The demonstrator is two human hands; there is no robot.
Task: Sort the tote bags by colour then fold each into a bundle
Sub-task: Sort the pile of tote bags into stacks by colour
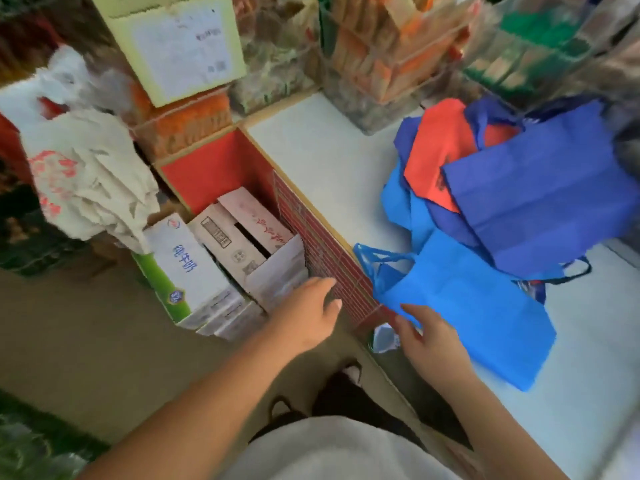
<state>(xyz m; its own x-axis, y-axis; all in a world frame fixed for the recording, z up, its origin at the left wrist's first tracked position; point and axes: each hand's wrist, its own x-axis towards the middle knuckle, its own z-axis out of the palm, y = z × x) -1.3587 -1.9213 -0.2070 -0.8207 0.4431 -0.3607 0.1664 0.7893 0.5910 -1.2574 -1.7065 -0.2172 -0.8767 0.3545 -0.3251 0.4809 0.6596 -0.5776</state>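
A light blue tote bag [464,303] lies flat at the near corner of the white counter [329,168], its handles toward the left edge. Behind it is a heap of bags: a dark blue tote [540,195] on top, an orange-red tote [440,150] under it, and more blue ones below. My right hand [426,341] rests at the light blue bag's near left edge, fingers apart, touching the fabric without a visible grip. My left hand [311,310] hovers beside the counter's red brick-patterned side [332,268], fingers loosely spread, holding nothing.
Left of the counter, cardboard cartons [221,261] stand on the floor in a red-walled gap. A bundle of white plastic bags [86,178] hangs at the left. Clear bins of packaged goods [388,57] line the counter's back edge. A pale box [180,43] sits above.
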